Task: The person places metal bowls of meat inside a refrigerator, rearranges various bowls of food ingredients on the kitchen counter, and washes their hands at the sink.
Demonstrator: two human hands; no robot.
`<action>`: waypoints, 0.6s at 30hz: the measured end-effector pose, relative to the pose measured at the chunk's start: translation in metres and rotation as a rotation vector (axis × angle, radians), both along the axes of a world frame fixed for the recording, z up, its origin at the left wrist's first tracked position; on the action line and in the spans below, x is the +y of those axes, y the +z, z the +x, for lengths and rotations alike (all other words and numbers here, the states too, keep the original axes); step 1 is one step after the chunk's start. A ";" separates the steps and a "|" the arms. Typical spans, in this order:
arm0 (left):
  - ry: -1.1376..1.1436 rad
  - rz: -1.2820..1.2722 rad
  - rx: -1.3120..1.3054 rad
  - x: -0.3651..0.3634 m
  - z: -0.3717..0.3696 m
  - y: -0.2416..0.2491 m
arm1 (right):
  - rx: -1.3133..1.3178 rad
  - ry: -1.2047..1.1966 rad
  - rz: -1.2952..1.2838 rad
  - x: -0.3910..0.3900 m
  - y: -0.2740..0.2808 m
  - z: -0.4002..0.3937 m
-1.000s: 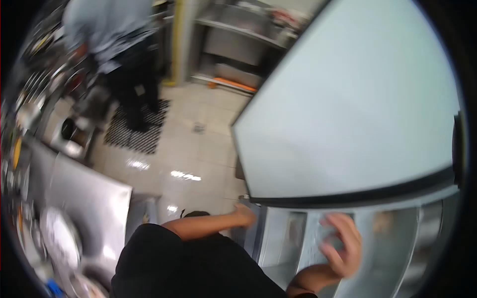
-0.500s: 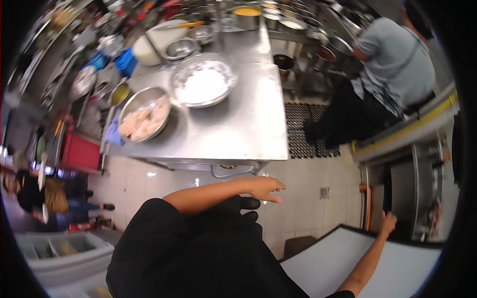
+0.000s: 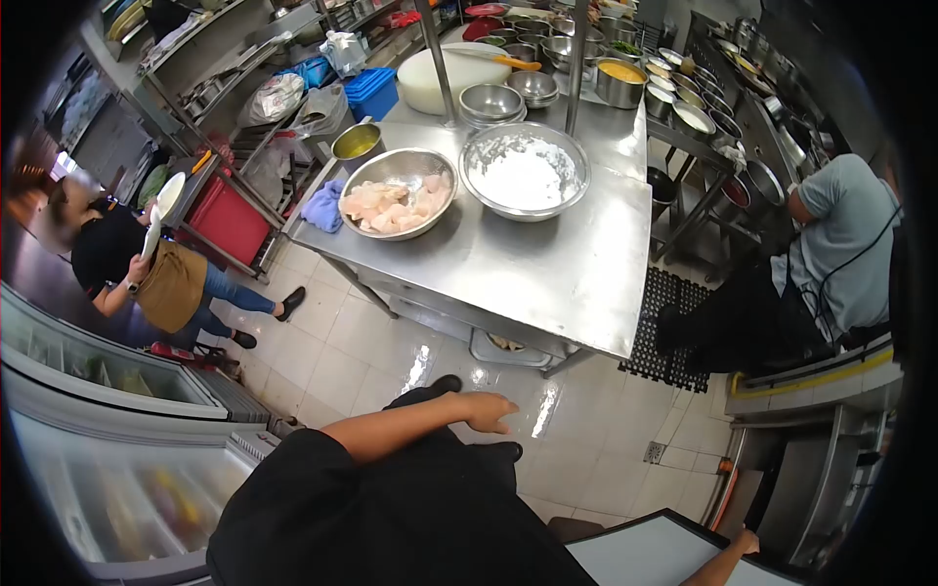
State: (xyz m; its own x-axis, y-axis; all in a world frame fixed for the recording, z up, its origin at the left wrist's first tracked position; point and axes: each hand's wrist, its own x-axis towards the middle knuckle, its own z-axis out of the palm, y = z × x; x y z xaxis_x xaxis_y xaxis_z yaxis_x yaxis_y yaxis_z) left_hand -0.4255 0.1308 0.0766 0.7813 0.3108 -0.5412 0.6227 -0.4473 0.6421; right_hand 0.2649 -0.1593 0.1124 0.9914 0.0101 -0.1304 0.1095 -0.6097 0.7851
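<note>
My left hand hangs over the tiled floor in front of my body. It holds nothing, and its fingers are loosely apart. At the lower right, my right hand is closed on the dark edge of a white door or lid panel. Ahead, a steel worktable carries a steel bowl of pale raw meat pieces and a larger bowl of white powder. Neither hand touches the bowls.
One person with plates stands at the left; another person is at the right by the stove. Glass-topped freezers line the left. A black rubber mat lies beside the table. A blue container stands behind the bowls.
My view has swung left, so the table appears further right and the left freezers show more. My left hand's fingers have drawn in slightly. My right hand stays on the panel's edge.
</note>
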 end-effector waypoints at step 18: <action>0.187 -0.170 -0.663 0.111 -0.234 0.046 | 0.285 0.289 0.425 0.328 0.000 -0.441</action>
